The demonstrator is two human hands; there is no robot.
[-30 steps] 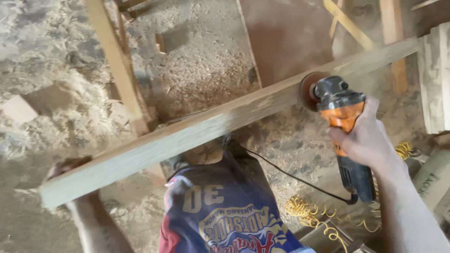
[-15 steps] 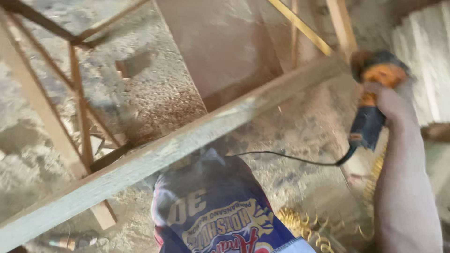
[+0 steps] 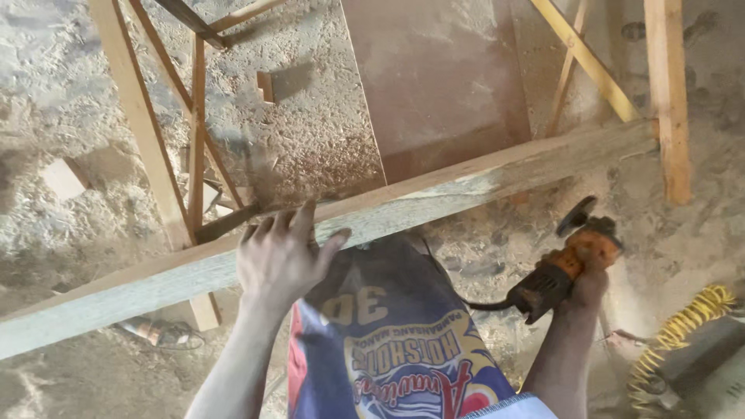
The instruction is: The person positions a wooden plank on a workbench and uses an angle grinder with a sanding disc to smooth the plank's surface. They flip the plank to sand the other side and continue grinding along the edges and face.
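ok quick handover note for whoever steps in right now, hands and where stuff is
Left hand: open, palm flat on the long wooden plank, about mid-length.
Right hand: gripping the orange grinder, held below and clear of the plank, disc not touching wood.
The plank runs slanted across the view, above a sawdust-covered floor; the grinder's black cord trails toward the person's lap. A yellow coiled hose lies at the right.
Done: cannot tell how much of the plank is worked.
Left: grinder is off the wood; no contact now.

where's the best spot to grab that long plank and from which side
Likely the near edge of the long plank, mid-length, from above, where the left hand rests; it lies slanted, top face bare. The right hand holds the grinder.
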